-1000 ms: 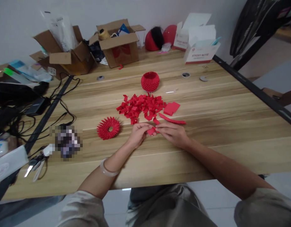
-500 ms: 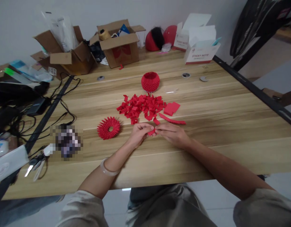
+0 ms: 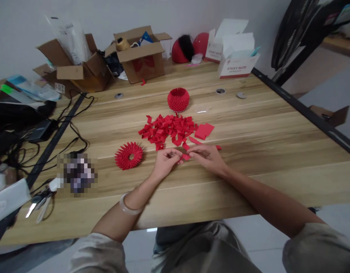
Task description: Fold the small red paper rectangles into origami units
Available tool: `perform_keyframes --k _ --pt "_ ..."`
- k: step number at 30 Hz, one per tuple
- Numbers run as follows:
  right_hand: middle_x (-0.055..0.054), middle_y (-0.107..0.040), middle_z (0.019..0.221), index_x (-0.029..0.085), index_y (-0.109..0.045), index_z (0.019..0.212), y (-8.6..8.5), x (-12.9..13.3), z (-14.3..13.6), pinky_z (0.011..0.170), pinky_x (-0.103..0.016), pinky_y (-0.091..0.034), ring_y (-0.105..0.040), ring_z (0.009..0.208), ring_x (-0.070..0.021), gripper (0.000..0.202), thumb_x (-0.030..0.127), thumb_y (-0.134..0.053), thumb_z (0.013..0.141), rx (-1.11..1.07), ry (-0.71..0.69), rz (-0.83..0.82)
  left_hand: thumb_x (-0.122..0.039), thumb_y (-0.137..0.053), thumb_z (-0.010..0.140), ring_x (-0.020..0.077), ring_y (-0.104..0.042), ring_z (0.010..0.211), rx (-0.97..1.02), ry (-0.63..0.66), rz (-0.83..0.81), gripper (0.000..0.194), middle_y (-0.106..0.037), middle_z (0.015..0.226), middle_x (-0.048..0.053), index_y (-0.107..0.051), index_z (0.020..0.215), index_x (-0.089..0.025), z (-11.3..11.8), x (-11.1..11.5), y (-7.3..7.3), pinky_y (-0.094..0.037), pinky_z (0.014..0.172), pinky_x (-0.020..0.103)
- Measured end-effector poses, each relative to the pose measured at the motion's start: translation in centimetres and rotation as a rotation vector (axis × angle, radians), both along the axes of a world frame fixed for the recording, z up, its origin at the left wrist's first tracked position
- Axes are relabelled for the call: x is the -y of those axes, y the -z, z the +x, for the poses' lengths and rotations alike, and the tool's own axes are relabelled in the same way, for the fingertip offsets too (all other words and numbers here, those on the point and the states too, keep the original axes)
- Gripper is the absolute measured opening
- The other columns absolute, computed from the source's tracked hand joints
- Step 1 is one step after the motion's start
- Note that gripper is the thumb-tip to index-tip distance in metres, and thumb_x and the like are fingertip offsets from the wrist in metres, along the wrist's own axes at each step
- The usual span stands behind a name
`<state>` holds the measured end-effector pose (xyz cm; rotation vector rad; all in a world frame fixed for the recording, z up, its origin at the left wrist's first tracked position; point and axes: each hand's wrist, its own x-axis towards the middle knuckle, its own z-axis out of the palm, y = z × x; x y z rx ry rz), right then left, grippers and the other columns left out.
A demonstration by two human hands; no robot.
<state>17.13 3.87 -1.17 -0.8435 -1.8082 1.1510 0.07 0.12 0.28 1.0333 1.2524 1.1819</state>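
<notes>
My left hand pinches a small folded red paper piece between thumb and fingers, just above the table. Close by on the right, my right hand has its thumb and index finger apart beside the paper's end; whether they touch it is hard to tell. Beyond my hands lies a pile of folded red paper pieces. Flat red paper sheets rest right of the pile. A red strip of joined paper is partly hidden behind my right hand. To the left is a spiky red paper ring.
A round red paper bowl stands behind the pile. Cardboard boxes and sticky note boxes line the wall. Black cables and keys lie at the left, beside a blurred-out item.
My right thumb and index finger have parted and lifted away from the red paper piece, which stays in my left hand. The view has shifted slightly.
</notes>
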Motion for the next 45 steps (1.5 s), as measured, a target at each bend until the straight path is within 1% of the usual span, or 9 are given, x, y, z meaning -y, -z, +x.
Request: perform_keyframes --k 2,4,11,15,21,26,33,39,45 --pt "-0.005 -0.071 0.074 0.015 -0.069 0.082 0.2 0.0 -0.4 0.064 -0.027 -0.053 -0.066 0.067 -0.0162 0.018 0.028 -0.067 0.069 -0.048 -0.063 -0.240 -0.020 -0.066 0.064 0.0089 -0.055 0.044 -0.061 0.020 0.014 0.009 -0.064 0.049 0.001 -0.065 0.065 -0.012 0.1 0.2 -0.1 -0.043 0.048 0.019" --pt "-0.003 -0.070 0.069 0.015 -0.069 0.078 0.5 -0.1 -0.6 0.060 -0.025 -0.053 -0.065 0.060 -0.0138 0.017 0.027 -0.070 0.066 -0.098 -0.136 -0.373 -0.021 -0.066 0.065 0.0089 -0.054 0.044 -0.129 0.044 0.024 0.010 -0.065 0.051 0.002 -0.065 0.066 -0.011 0.1 0.3 -0.1 -0.040 0.046 0.019" --pt "-0.001 -0.068 0.062 0.014 -0.068 0.069 0.3 -0.5 -0.5 0.054 -0.021 -0.048 -0.058 0.051 -0.0089 0.009 0.023 -0.069 0.067 -0.147 -0.229 -0.484 -0.022 -0.063 0.067 0.0101 -0.057 0.048 -0.207 0.104 0.085 0.010 -0.065 0.054 0.003 -0.064 0.068 -0.012 0.2 0.6 0.0 -0.043 0.049 0.020" --pt "0.000 -0.065 0.059 0.014 -0.065 0.067 -0.2 -0.5 -0.4 0.055 -0.021 -0.046 -0.058 0.052 -0.0088 0.009 0.023 -0.066 0.069 -0.110 -0.231 -0.462 -0.023 -0.063 0.068 0.0106 -0.058 0.050 -0.220 0.114 0.116 0.011 -0.065 0.055 0.003 -0.063 0.068 -0.012 0.3 0.7 0.1 -0.043 0.051 0.020" --pt "-0.002 -0.066 0.070 0.014 -0.063 0.072 -0.2 -0.5 -0.3 0.067 -0.024 -0.047 -0.061 0.067 -0.0115 0.013 0.027 -0.064 0.072 -0.090 -0.176 -0.390 -0.025 -0.063 0.068 0.0124 -0.060 0.056 -0.175 0.068 0.091 0.012 -0.067 0.062 0.004 -0.062 0.068 -0.013 0.2 0.5 0.2 -0.045 0.057 0.022" --pt "-0.001 -0.064 0.068 0.014 -0.063 0.071 -0.3 -0.5 -0.3 0.064 -0.024 -0.047 -0.059 0.064 -0.0110 0.015 0.029 -0.065 0.071 -0.072 -0.141 -0.339 -0.019 -0.063 0.063 0.0079 -0.048 0.046 -0.282 0.079 0.089 0.007 -0.060 0.052 0.000 -0.063 0.061 -0.012 0.2 0.6 0.2 -0.036 0.046 0.019" --pt "-0.004 -0.068 0.071 0.015 -0.066 0.071 0.1 -0.3 -0.5 0.067 -0.028 -0.050 -0.063 0.067 -0.0146 0.018 0.032 -0.069 0.065 -0.076 -0.160 -0.385 -0.023 -0.062 0.068 0.0088 -0.050 0.049 -0.286 0.078 0.143 0.012 -0.062 0.057 0.002 -0.065 0.068 -0.012 0.2 0.7 0.1 -0.038 0.049 0.020" --pt "-0.003 -0.068 0.068 0.016 -0.069 0.070 0.1 -0.3 -0.5 0.064 -0.029 -0.050 -0.062 0.064 -0.0156 0.016 0.032 -0.068 0.067 -0.022 -0.159 -0.326 -0.016 -0.063 0.062 0.0130 -0.058 0.062 -0.296 0.073 0.238 0.009 -0.066 0.070 0.006 -0.058 0.054 -0.014 0.2 0.6 0.6 -0.045 0.058 0.024" --pt "-0.004 -0.067 0.070 0.016 -0.068 0.077 0.4 -0.2 -0.6 0.063 -0.027 -0.049 -0.061 0.064 -0.0143 0.016 0.030 -0.066 0.069 -0.071 -0.099 -0.281 -0.016 -0.061 0.064 0.0078 -0.048 0.051 -0.324 0.121 0.218 0.008 -0.054 0.057 -0.003 -0.053 0.064 -0.015 -0.1 0.6 1.1 -0.039 0.051 0.019"
